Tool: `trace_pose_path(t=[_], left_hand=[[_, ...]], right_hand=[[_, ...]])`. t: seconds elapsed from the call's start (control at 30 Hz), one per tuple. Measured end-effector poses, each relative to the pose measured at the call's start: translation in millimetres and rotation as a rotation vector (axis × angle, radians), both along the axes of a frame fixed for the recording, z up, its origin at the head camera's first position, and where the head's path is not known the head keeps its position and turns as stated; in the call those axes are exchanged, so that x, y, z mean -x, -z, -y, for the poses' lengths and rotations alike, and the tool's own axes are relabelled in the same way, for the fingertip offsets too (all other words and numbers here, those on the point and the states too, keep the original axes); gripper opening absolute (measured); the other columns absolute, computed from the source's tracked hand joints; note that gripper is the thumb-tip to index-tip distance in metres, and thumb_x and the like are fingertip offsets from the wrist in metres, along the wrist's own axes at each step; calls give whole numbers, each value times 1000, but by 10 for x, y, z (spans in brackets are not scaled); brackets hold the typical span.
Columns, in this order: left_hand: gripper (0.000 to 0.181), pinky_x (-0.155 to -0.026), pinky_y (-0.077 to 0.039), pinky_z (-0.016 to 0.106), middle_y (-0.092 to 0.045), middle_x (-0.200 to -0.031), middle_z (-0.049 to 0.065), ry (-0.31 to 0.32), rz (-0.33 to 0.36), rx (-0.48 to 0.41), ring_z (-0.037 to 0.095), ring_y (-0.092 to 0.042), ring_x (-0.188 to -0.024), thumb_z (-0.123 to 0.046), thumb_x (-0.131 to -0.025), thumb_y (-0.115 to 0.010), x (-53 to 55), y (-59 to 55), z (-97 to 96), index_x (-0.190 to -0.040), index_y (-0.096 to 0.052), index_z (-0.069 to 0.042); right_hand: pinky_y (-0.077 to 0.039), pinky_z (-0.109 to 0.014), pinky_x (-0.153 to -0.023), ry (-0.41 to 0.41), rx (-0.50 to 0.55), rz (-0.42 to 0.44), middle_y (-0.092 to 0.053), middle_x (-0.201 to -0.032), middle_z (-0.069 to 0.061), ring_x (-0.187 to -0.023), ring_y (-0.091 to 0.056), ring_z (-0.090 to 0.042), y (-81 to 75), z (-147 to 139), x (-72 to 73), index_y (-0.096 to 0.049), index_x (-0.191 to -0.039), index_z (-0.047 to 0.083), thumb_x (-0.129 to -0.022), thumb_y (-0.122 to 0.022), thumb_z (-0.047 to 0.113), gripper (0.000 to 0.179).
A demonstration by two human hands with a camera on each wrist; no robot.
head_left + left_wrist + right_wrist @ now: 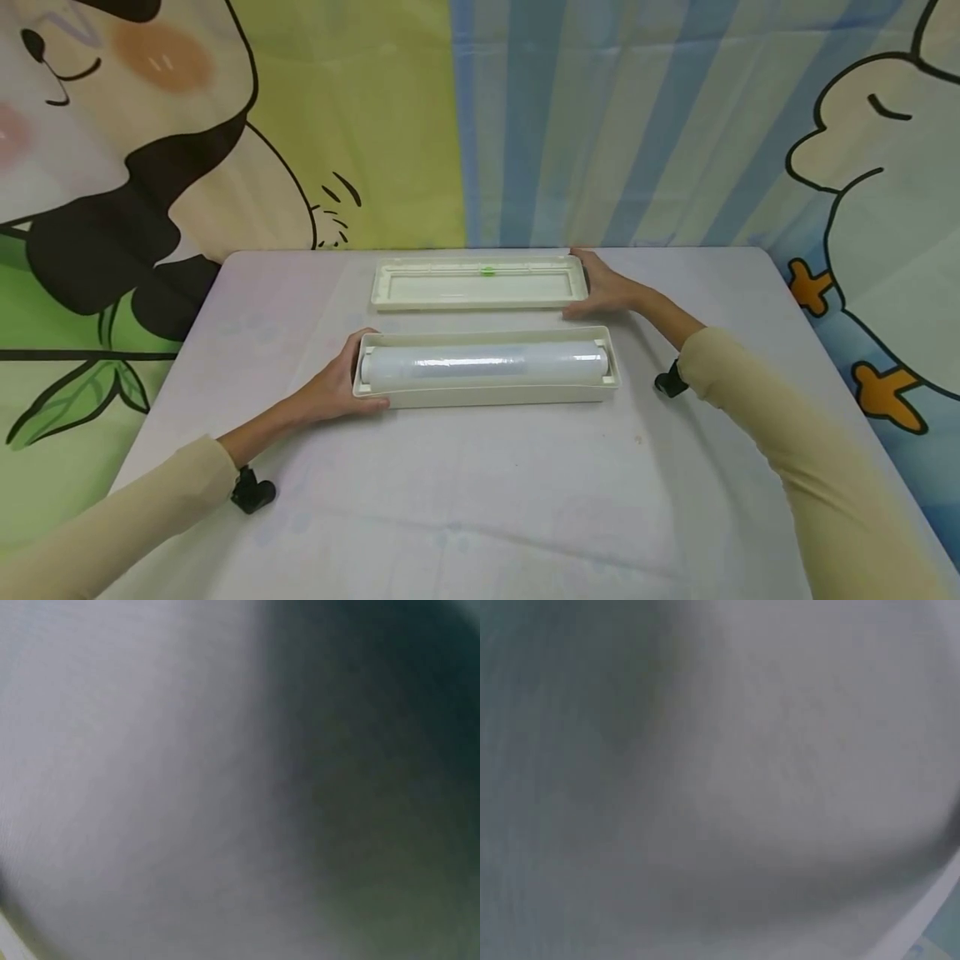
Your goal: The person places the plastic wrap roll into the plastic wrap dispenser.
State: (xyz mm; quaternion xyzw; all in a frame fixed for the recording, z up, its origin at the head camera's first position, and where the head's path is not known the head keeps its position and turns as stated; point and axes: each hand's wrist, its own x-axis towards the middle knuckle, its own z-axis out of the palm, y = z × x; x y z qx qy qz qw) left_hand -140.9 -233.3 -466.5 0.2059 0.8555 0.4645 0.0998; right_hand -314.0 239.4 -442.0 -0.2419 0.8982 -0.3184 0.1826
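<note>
A long white cling film box (487,397) lies on the table with a roll of clear plastic film (480,362) inside it. My left hand (339,385) grips the box's left end, thumb along the front wall. Behind the box lies its white lid (442,290), inner side up, with a small green piece (488,272) on its far edge. At the lid's right end, my right hand (606,287) holds it between thumb and fingers. Both wrist views show mostly blurred pale cloth and shadow; neither hand's hold can be made out there.
A white cloth (480,483) covers the table. Its far edge meets a hanging printed curtain (570,125) with cartoon animals and stripes. Black wrist cameras (253,492) hang under both beige sleeves.
</note>
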Motion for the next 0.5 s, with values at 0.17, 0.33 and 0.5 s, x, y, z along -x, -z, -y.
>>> trace_pose_path(t=[0.17,0.33,0.5], left_hand=[[102,-87,-43,22,-45,-135,8,-4,3,2,12,-48,-107,-17,-69,-88,-1,-3,5,-146,-20,-14],[103,-87,-44,23,-45,-135,9,-12,-2,16,15,-48,-106,-17,-69,-88,-3,-11,5,-146,-20,-12],[103,-87,-44,23,-45,-135,9,-6,-3,22,16,-48,-106,-17,-69,-88,3,-9,0,-146,-20,-12]], right_hand=[[-20,-60,-113,25,9,0,-12,-156,-25,-143,-19,-40,55,24,19,-5,-153,4,-75,-82,28,112],[-23,-59,-111,29,12,-16,-18,-151,-25,-137,-23,-39,71,27,38,-10,-152,4,-72,-84,27,111],[-24,-58,-111,22,45,-32,-22,-150,-25,-136,-26,-38,95,12,39,-14,-150,2,-69,-86,26,111]])
